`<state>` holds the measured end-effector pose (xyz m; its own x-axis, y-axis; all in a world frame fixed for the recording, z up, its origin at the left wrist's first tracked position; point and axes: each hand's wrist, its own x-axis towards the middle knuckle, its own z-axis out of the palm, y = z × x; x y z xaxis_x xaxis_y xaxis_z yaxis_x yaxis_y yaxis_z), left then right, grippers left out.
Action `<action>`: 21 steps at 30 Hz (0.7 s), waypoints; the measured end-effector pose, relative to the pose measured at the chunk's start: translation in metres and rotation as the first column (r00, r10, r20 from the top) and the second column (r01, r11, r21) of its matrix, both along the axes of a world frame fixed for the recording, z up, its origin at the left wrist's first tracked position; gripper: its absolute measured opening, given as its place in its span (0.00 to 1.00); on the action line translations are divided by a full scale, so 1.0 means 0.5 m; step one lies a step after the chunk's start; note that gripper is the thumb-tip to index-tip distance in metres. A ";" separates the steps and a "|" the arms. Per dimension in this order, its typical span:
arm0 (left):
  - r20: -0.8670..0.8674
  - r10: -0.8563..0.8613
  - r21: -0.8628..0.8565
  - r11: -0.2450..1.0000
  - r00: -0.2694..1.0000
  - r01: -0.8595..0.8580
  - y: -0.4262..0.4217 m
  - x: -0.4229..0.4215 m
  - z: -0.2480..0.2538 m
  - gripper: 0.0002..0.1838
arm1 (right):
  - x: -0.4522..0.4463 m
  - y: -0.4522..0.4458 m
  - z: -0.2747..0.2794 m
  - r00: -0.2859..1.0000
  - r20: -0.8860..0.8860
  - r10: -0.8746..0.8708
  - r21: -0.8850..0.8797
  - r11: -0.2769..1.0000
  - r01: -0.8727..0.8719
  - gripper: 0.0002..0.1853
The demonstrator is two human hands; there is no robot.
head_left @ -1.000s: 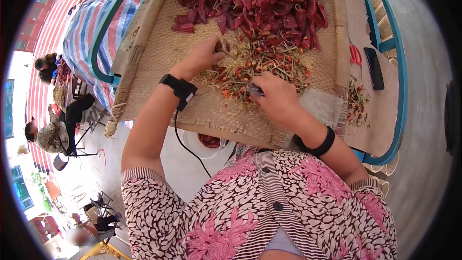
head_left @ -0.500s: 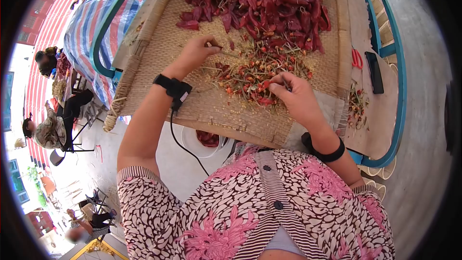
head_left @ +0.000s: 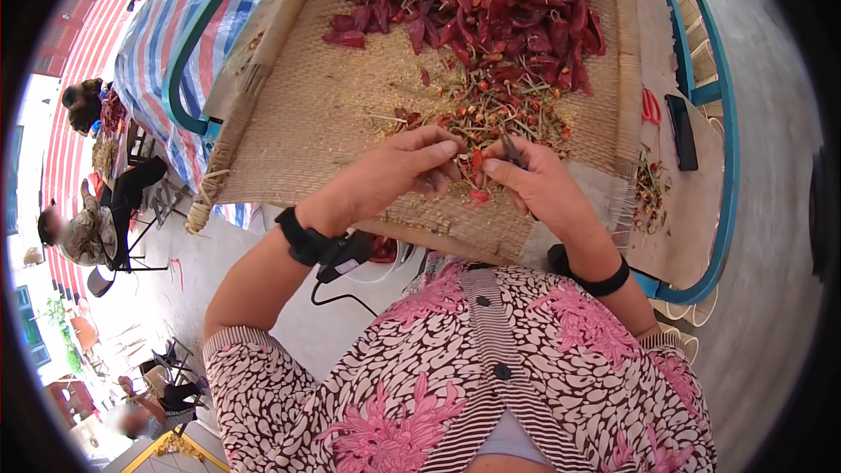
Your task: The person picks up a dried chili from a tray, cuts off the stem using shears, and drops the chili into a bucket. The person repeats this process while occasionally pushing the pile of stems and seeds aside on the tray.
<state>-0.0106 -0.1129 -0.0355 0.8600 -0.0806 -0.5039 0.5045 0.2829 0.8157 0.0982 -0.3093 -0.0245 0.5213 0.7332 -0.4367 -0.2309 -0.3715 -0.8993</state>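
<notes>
My left hand [head_left: 407, 166] is over the near part of the woven tray [head_left: 298, 114], thumb against curled fingers; what it pinches, if anything, is hidden. Close on its right, my right hand [head_left: 547, 186] is closed around a small dark metal blade [head_left: 512, 151] that points up past the fingers. A bright red chili piece [head_left: 477, 158] shows at my right thumb tip, between the hands. Beyond them lies a heap of chili stems and scraps [head_left: 508, 114] with pale seeds. Dark red dried chilies [head_left: 482, 9] are piled at the far side.
Red-handled scissors [head_left: 650, 107] and a black phone [head_left: 681, 132] lie on the board to the right, near loose stems [head_left: 650, 197]. A teal metal frame [head_left: 731, 149] surrounds the board. A bucket with red chilies [head_left: 383, 250] stands below. Other people [head_left: 88, 228] sit at the left.
My left hand has moved right and nearer to me, from the tray's left part to beside my right hand. My right hand stays nearly in place, its blade now showing more.
</notes>
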 end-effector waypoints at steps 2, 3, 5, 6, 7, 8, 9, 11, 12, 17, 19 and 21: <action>0.053 0.011 -0.002 1.000 0.999 -0.011 -0.019 0.002 0.001 0.14 | -0.002 0.005 -0.008 0.999 0.029 0.035 -0.007 0.999 -0.035 0.08; 0.113 -0.016 0.068 0.998 0.993 0.008 -0.025 0.002 -0.002 0.13 | -0.003 0.007 -0.011 0.998 0.043 0.052 -0.011 0.999 -0.051 0.08; 0.178 -0.039 0.161 0.987 0.983 0.010 -0.031 -0.001 -0.009 0.12 | -0.008 0.014 -0.008 0.998 0.032 0.059 0.003 0.998 -0.059 0.09; 0.187 -0.030 0.182 0.983 0.982 -0.005 -0.032 -0.005 -0.014 0.11 | -0.011 0.015 -0.006 0.998 0.026 0.063 0.009 0.998 -0.064 0.09; 0.196 -0.021 0.203 0.979 0.980 -0.020 -0.033 -0.008 -0.018 0.10 | -0.013 0.015 -0.004 0.999 -0.003 0.053 -0.008 0.999 -0.053 0.09; 0.173 0.022 0.135 0.990 0.985 -0.046 -0.032 -0.012 -0.020 0.10 | -0.013 0.016 -0.002 0.999 -0.030 0.043 -0.023 0.999 -0.043 0.10; 0.149 0.064 0.068 0.995 0.987 -0.075 -0.031 -0.018 -0.022 0.09 | -0.014 0.016 -0.002 0.998 -0.055 0.033 -0.038 0.999 -0.035 0.10; 0.104 0.156 -0.091 0.985 0.982 -0.147 -0.027 -0.033 -0.015 0.09 | -0.013 0.014 0.000 0.999 -0.026 0.022 -0.057 0.998 -0.023 0.10; 0.082 0.208 -0.182 0.965 0.975 -0.191 -0.027 -0.044 -0.004 0.08 | -0.012 0.012 0.000 1.000 -0.011 0.018 -0.067 0.998 -0.019 0.10; 0.050 0.341 -0.421 0.859 0.939 -0.290 -0.018 -0.113 0.003 0.08 | 0.012 -0.005 -0.052 0.801 0.597 -0.043 0.001 0.999 0.053 0.11; 0.059 0.395 -0.418 0.844 0.917 -0.337 -0.016 -0.149 0.006 0.08 | 0.008 -0.003 -0.045 0.590 0.806 -0.050 -0.002 0.996 0.088 0.11; 0.148 0.330 -0.245 0.926 0.932 -0.289 -0.002 -0.212 -0.018 0.08 | 0.010 -0.008 -0.038 0.698 0.716 0.013 -0.078 0.995 0.062 0.11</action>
<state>-0.1166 -0.1139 -0.0446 0.9347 0.1156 -0.3361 0.2113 0.5797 0.7870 0.1031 -0.3133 -0.0437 0.7207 0.6931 0.0131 0.4577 -0.4615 -0.7600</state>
